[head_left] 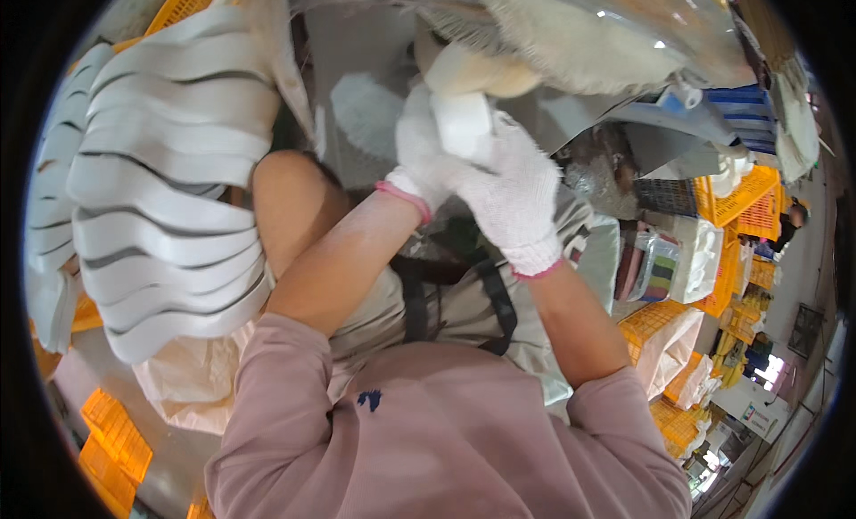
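Note:
Both my hands wear white knitted gloves with pink cuffs and meet in front of me. Between them is a smooth white curved piece (462, 125), much like the stacked ones at my left. My left hand (421, 144) grips its left side, and my right hand (517, 185) closes round it from the right. The piece's upper end is right by a cream, rounded wheel-like part (481, 71); whether they touch I cannot tell. Much of the piece is hidden by the gloves.
Tall stacks of wavy white pieces (174, 171) stand close at my left. Dusty plastic sheeting (624, 51) hangs above the hands. Orange crates (744, 202) line the right side, more orange crates (116, 439) the lower left. A person (789, 225) is far off right.

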`<action>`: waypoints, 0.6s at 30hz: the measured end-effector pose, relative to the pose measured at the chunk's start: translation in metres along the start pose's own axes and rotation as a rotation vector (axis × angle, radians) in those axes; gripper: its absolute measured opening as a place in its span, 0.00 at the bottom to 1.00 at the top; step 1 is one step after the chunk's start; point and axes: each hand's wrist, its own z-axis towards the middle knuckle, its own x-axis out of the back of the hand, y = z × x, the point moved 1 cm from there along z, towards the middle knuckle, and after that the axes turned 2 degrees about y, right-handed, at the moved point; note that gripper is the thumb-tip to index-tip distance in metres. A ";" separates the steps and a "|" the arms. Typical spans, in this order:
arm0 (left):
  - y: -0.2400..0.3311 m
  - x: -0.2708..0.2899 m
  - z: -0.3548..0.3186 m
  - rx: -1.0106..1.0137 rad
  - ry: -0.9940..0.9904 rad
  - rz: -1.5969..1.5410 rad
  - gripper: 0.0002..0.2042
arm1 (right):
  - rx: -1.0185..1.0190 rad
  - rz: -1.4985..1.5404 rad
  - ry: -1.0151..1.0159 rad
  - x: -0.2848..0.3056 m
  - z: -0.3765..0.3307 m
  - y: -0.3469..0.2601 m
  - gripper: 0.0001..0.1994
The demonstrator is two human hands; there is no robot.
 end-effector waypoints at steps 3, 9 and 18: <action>0.012 -0.007 -0.001 -0.294 -0.098 0.811 0.10 | -0.079 0.052 -0.211 0.011 0.009 -0.002 0.26; -0.017 0.037 0.015 -0.051 -0.001 0.575 0.13 | -0.143 -0.391 -0.223 0.028 -0.081 -0.015 0.23; 0.016 0.046 0.066 -0.318 -0.143 1.553 0.21 | 0.087 -0.526 -0.246 0.027 -0.014 -0.029 0.13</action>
